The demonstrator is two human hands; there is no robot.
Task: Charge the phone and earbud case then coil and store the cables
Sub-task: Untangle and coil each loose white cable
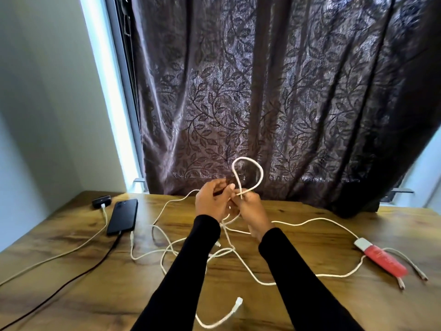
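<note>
The coiling step is judged to be in hand: a white cable (248, 173) is held up above the tabletop (71, 271), and a single loop of it is seen standing over both hands, in front of a dark leaf-patterned curtain (262, 91). The crossing at the base of that loop is pinched by the right hand (253, 212), its grip closed on the cable, while the left hand (212, 204) is curled beside it with the fingers bent round the same cable just below; how tightly it is clasped there cannot be told. The rest of the cable is left trailing in loose tangles across the tabletop, with one free plug (238, 302) lying near the front edge. At the far left, a black phone (123, 216) is seen lying flat with a dark lead at its near end, and a small dark earbud case (102, 201) is seen just behind it with a white lead plugged in, so charging appears to be set up. A red and white device (381, 259) lies to the right with short leads. Next, more slack would need to be drawn up and laid as a second loop matching the first, and the tangles would have to be freed as they come.
</note>
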